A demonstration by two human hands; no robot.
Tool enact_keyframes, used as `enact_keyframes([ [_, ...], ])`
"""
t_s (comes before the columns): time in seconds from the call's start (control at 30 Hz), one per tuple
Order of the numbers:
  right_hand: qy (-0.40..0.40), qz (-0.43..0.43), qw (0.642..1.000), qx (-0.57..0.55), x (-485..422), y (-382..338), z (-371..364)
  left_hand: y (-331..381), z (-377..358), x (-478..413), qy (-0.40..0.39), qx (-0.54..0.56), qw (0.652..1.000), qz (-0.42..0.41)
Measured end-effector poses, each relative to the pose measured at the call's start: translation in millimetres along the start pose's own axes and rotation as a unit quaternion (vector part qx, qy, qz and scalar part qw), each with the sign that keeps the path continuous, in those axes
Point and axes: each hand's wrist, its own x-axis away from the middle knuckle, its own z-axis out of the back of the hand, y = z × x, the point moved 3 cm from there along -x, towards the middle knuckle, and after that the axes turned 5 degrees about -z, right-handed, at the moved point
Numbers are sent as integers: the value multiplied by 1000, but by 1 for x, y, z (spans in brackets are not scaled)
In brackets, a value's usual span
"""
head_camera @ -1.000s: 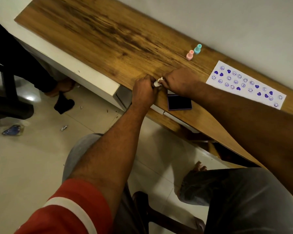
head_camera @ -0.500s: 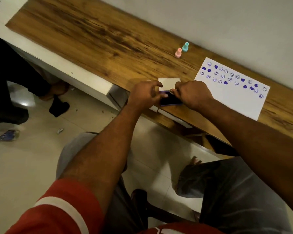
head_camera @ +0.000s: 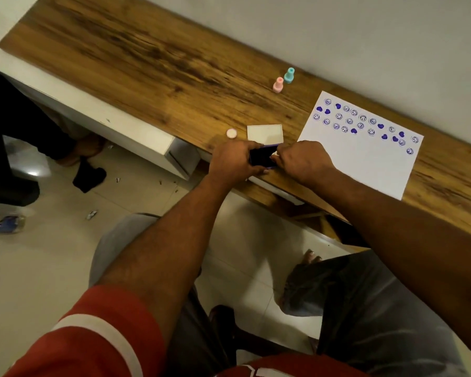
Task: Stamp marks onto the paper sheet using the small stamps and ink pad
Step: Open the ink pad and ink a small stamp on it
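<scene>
- Now the left hand (head_camera: 234, 161) grips the dark ink pad (head_camera: 263, 156) by its left side.
- The right hand (head_camera: 302, 161) has its fingers curled at the pad's right edge; I cannot tell whether they pinch the pad or something small.
- A white lid (head_camera: 265, 134) lies just beyond both hands.
- The paper sheet (head_camera: 365, 164) lies just right of the right hand; the pink stamp (head_camera: 278, 84) and teal stamp (head_camera: 289, 75) stand well beyond.

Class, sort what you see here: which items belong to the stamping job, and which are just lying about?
For the job: ink pad, held by left hand and right hand; pink stamp; teal stamp; paper sheet; pad lid.
Lying about: blue packet, black cloth, on the floor.
</scene>
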Motion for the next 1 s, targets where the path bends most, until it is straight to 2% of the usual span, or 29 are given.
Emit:
enact_keyframes([
  [0.07,33,-17,999,-24,-1,6,16,-1,-2,0,-13,7,1000,20],
  [0.17,204,-103,971,-64,-3,28,58,-3,-5,-1,-18,4,999,37],
  [0.2,237,-131,961,-60,0,31,64,-3,-6,-1,-16,6,999,37],
  [0.23,234,-134,961,-61,1,28,62,-3,-5,0,-15,7,999,37],
  [0.27,191,-117,972,-69,2,22,48,-3,-5,0,-12,6,999,38],
  [0.33,21,-88,993,-69,8,0,11,-4,-6,0,-3,4,999,34],
  [0.37,-35,-89,994,-62,13,-8,-2,-4,-6,0,-1,4,999,34],
  [0.4,-52,-96,993,-52,13,-10,-9,-2,-5,1,0,2,999,36],
  [0.73,-55,-65,996,-10,10,-4,2,-2,-5,-1,-13,3,999,53],
  [0.87,29,-84,996,-30,2,2,19,-3,-3,-1,-20,15,998,57],
  [0.9,27,-84,995,-37,2,-1,20,-3,-3,-1,-19,11,998,58],
  [1.0,-51,-88,992,-70,9,-15,3,-3,-4,-1,-15,13,998,56],
])
